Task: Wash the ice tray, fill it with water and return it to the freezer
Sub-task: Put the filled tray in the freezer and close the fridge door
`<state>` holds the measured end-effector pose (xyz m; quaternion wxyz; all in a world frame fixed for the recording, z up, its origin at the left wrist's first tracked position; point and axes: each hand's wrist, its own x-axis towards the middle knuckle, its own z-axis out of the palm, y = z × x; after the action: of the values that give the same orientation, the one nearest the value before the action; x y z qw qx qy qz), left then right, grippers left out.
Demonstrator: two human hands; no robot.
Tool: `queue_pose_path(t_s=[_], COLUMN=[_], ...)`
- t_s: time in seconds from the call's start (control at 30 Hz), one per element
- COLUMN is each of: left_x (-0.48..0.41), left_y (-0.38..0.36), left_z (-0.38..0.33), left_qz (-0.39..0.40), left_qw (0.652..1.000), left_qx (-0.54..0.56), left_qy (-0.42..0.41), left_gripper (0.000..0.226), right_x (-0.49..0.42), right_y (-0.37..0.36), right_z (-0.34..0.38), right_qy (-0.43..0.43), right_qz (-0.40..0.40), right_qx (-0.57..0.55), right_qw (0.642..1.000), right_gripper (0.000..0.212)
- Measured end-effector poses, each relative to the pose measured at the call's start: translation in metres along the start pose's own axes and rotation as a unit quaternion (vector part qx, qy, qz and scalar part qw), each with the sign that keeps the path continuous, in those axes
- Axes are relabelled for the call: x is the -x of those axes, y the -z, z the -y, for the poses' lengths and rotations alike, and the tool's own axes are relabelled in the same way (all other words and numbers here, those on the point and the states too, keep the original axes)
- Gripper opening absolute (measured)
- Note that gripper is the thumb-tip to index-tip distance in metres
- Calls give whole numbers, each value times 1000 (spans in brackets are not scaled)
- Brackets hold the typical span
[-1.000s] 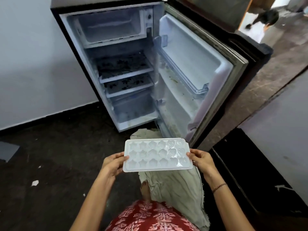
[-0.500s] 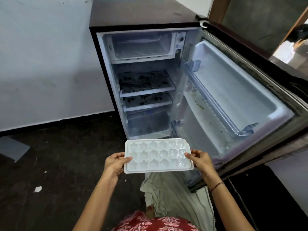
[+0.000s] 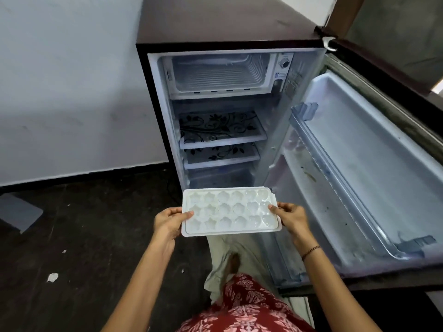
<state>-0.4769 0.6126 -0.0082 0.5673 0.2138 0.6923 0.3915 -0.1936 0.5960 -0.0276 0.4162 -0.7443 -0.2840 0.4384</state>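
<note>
A white ice tray (image 3: pixel 230 212) with star, flower and heart moulds is held level in front of the small fridge (image 3: pixel 230 29). My left hand (image 3: pixel 169 220) grips its left short edge and my right hand (image 3: pixel 291 218) grips its right short edge. The freezer compartment (image 3: pixel 220 75) at the top of the fridge stands open and holds nothing. Whether water is in the moulds is hard to tell.
The fridge door (image 3: pixel 374 168) is swung wide open to the right, its shelves bare. Two patterned glass shelves (image 3: pixel 220 130) sit below the freezer. A pale cloth (image 3: pixel 242 250) lies on the dark floor under my foot. A white wall (image 3: pixel 72 92) stands at the left.
The view has come closer to the fridge and risen, so the freezer compartment now faces me. The tray stays level in both hands.
</note>
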Motion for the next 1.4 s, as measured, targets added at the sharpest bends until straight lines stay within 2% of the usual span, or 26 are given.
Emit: queue_pose_path(t_s=[0.53,0.67,0.87,1.2,1.4], left_x=[-98,-118,-157,-193,-204], left_y=[-84,-99,-109,-119,-131], left_z=[-120,-153,-187,-236,-259], left_qz=[-43,-37,-35,-19,-2], left_qw=[995,994,990,984,982], left_qx=[55,59,33,60,82], left_qy=[-65,-87,-130,-167,-172], left_gripper=[24,25,23,16,10], right_x=[-165,-195,-223,-258,-270], right_y=[-41,-49,-73,-100,-106], right_z=[117,148,168,225,251], right_qy=[41,67,149,202,224], right_qz=[19,16,-12,-52,-50], right_qx=[-35,-41,5,27,30], right_qw=[998,997,989,978,973], right_gripper=[34,32,28,29,28])
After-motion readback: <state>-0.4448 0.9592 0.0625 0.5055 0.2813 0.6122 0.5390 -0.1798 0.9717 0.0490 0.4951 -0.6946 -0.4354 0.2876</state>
